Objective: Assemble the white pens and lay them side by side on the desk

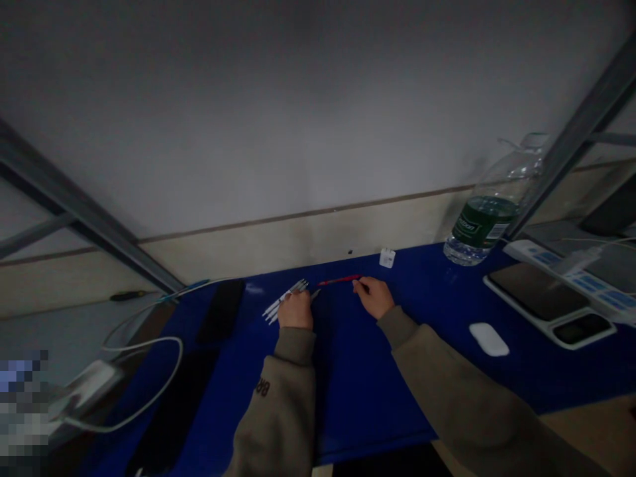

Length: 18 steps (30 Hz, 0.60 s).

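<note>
My right hand (376, 297) is closed with thumb and fingers at one end of a slim red pen (338, 280), whose pointed end faces left. To its left, my left hand (296, 310) curls down over several white pens (278, 301) lying side by side on the blue tabletop (358, 371). Dark tips of these pens show past the knuckles. Another thin tip (316, 293) sticks out on the right side of that hand. The undersides of the left fingers are hidden.
A small white charger plug (387, 258) stands near the wall. At right are a large water bottle (484, 212), a white case (489, 338) and a kitchen scale (539, 295). A black slab (221, 310) and a white cable (171, 391) lie at left.
</note>
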### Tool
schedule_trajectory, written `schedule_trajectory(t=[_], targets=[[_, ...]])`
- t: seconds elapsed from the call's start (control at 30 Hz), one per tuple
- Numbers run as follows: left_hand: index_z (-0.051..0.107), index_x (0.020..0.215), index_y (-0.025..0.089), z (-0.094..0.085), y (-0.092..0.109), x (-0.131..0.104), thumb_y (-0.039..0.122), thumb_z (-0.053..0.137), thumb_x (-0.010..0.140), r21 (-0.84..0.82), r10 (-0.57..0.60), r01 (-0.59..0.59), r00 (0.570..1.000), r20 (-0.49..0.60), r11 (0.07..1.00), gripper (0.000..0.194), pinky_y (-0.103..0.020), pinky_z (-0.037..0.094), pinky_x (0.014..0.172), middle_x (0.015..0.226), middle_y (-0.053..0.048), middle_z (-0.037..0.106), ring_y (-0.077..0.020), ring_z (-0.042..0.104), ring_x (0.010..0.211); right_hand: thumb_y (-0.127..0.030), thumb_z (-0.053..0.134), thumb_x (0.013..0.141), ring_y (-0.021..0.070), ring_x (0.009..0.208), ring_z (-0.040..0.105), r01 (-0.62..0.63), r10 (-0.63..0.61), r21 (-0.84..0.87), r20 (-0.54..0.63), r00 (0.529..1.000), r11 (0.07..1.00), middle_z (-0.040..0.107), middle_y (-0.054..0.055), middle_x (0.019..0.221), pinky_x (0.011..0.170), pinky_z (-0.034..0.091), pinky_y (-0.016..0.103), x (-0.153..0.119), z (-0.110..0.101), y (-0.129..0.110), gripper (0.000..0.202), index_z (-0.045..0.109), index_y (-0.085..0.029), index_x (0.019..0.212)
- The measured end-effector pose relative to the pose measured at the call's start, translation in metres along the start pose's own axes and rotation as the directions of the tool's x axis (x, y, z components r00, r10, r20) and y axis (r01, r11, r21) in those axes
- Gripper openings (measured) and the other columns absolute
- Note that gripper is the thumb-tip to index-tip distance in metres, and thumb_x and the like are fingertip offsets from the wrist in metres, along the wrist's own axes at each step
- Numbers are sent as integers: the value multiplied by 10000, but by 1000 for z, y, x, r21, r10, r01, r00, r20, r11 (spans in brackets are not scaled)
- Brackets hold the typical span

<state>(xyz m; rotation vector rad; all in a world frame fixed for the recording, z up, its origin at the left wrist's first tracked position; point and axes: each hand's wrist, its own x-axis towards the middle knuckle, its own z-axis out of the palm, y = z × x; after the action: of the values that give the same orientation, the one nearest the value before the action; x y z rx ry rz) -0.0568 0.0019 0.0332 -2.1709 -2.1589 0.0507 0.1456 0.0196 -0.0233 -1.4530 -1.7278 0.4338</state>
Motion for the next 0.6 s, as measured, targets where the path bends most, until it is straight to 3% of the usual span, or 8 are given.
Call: schedule_trajectory(t=[0.3, 0.6], targets=[[611, 1014, 175, 2, 1, -2, 140, 309, 907, 48, -1, 5, 996, -93, 999, 322, -355, 460, 775, 1018, -112, 604, -239, 556, 969, -350, 409, 901, 132, 585, 534, 4, -4, -3, 14, 1000, 1000, 618, 26, 654, 571, 333, 253, -1, 0, 0, 367, 637, -183, 668], [628, 998, 168, 1, 1, -5, 156, 305, 912, 17, -38, 40, 995, -97, 999, 335, -347, 446, 793, 1015, -120, 598, -232, 542, 970, -362, 405, 900, 134, 597, 546, 10, -10, 0, 29, 1000, 1000, 629, 29, 664, 568, 338, 248, -2, 1, 2, 368, 636, -183, 677]])
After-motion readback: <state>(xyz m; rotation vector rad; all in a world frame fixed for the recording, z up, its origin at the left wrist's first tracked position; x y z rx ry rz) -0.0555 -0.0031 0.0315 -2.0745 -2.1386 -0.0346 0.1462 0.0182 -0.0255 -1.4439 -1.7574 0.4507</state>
